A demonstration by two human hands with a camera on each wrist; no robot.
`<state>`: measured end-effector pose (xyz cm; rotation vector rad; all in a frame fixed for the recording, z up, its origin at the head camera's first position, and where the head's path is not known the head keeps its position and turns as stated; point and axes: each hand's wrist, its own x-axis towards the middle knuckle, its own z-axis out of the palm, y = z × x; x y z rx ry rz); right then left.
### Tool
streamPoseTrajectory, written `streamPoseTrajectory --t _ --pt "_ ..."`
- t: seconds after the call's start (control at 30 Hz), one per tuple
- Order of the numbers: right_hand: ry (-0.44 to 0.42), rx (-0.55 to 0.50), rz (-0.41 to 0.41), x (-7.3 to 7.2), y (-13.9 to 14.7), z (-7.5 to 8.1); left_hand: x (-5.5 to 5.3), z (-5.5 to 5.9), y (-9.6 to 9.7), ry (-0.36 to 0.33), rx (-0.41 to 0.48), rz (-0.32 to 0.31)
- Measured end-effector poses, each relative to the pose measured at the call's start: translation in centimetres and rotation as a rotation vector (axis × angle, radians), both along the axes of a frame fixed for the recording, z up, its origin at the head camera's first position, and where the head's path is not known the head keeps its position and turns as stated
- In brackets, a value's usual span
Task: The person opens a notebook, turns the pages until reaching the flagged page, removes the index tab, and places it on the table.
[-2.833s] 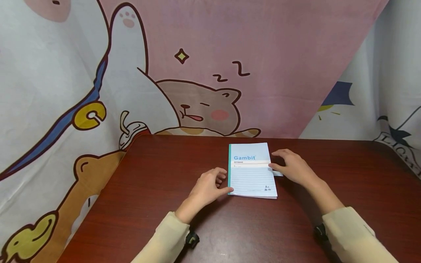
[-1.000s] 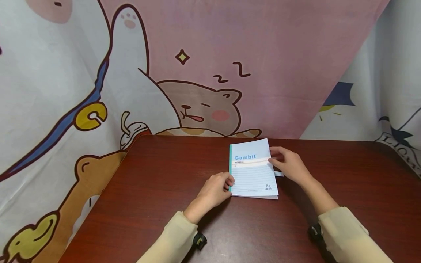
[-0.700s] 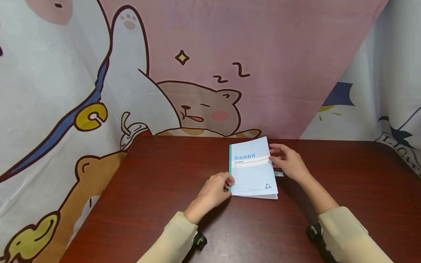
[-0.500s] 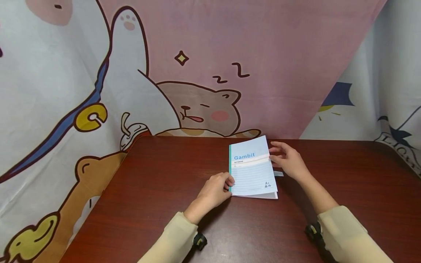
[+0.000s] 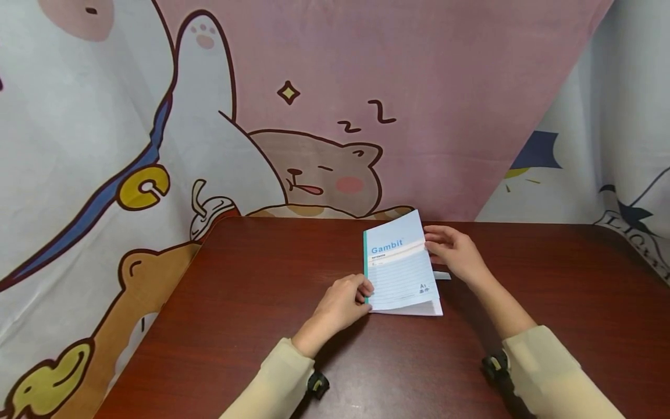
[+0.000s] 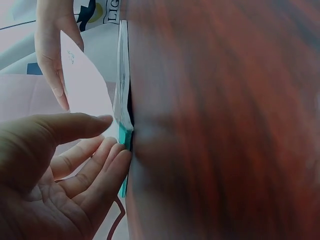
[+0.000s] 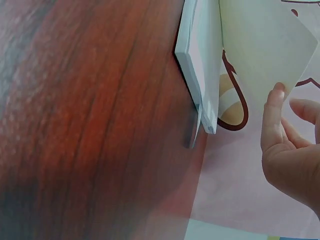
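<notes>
A notebook with a pale blue "Gambit" cover and teal spine lies on the dark wooden table. Its front cover is partly raised, and white pages show beneath in the right wrist view. My left hand holds the spine's lower end, thumb at the bottom corner and fingers bent against the teal strip. At the opposite edge, my right hand lifts the cover with its thumb tip against the underside. The other right fingers stand just beyond the cover's edge, apart from the thumb.
A pale flat strip juts from the notebook's right side. Behind the table hangs a cartoon-printed cloth. A dark wrist device sits by the left cuff, another by the right.
The notebook's cover has swung up and leftward, opening a wider gap over the pages. My right hand has moved slightly up and left with it; my left hand has closed onto the spine.
</notes>
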<state>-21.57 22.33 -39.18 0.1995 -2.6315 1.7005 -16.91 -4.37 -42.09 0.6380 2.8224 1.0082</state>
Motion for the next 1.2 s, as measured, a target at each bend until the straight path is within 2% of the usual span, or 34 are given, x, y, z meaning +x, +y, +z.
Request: streamPoseTrajectory --t 0.27,0.7,1.0,1.2 --pt "-0.021 -0.042 0.004 0.0 -0.3 0.3 -0.2 0.3 0.1 -0.009 0.032 0.019" --pt "-0.043 -0.115 0.032 0.0 -1.1 1.0 -0.2 1.6 0.4 0.041 0.093 0.013" --pt "-0.022 -0.157 0.062 0.1 -1.9 1.4 -0.2 2.5 1.0 0.033 0.147 -0.002" --pt "-0.016 -0.166 0.074 0.0 -2.4 1.4 0.0 3.0 1.5 0.046 0.145 -0.013"
